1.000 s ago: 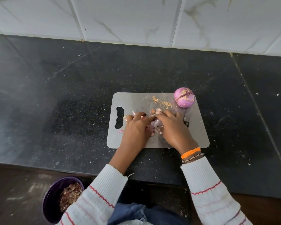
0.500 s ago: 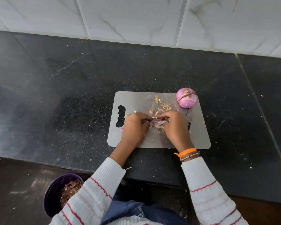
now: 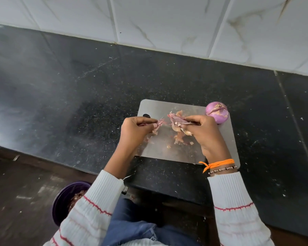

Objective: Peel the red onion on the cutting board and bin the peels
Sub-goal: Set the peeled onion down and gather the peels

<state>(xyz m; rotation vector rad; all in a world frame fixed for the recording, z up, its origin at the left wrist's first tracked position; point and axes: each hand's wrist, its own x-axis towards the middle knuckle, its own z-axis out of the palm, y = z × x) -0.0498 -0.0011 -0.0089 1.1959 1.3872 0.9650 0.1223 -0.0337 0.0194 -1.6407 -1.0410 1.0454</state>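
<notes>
Your steel cutting board [image 3: 226, 150] is lying flat beneath your fingers, the glossy peeled red onion [image 3: 217, 112] sitting just beyond your right hand [image 3: 205, 134]. Both hands have lifted and parted since a moment ago: right and left hand [image 3: 135, 130] are each pinching papery peels [image 3: 176, 122], binning coming next.

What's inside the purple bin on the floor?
The purple bin holds brownish onion peels; the left sleeve covers most of its inside, so nothing more shows.
</notes>
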